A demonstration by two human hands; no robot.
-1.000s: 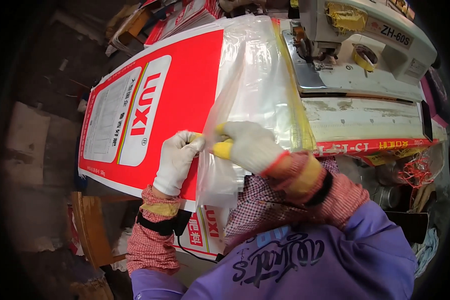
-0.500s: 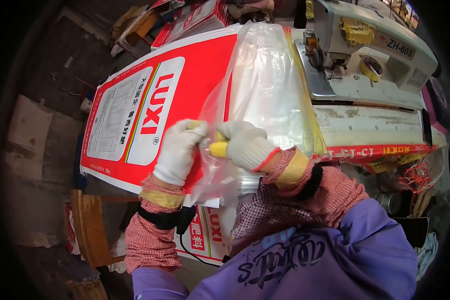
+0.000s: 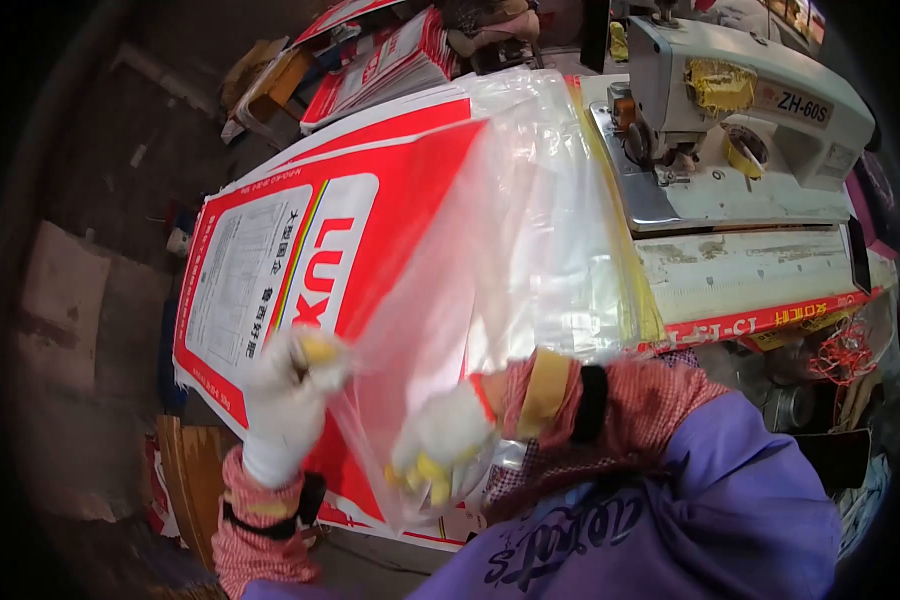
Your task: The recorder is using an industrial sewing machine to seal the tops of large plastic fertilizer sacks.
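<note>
Both my hands wear white knitted gloves with yellow fingertips. My left hand (image 3: 295,395) is closed in a pinch at the edge of a thin clear plastic bag (image 3: 420,260), over the near part of a red and white woven sack (image 3: 400,185). Lower and to the right, my right hand (image 3: 445,435) has its fingers bent round the near end of the same film. Between the hands the film is stretched and lies partly across the sack. Motion blurs the left fingers a little. More clear plastic bags (image 3: 555,225) lie stacked to the right.
An industrial sewing machine (image 3: 740,110) stands at the right on a pale worktable (image 3: 750,270). Further sacks (image 3: 385,65) are piled at the back. A wooden stool (image 3: 185,480) is at lower left, and red string (image 3: 840,350) hangs at the right.
Both hands have come nearer to me, the left also moving left and the right moving left and down. The top sack has shifted nearer, showing another sack beneath, and the film is stretched wider.
</note>
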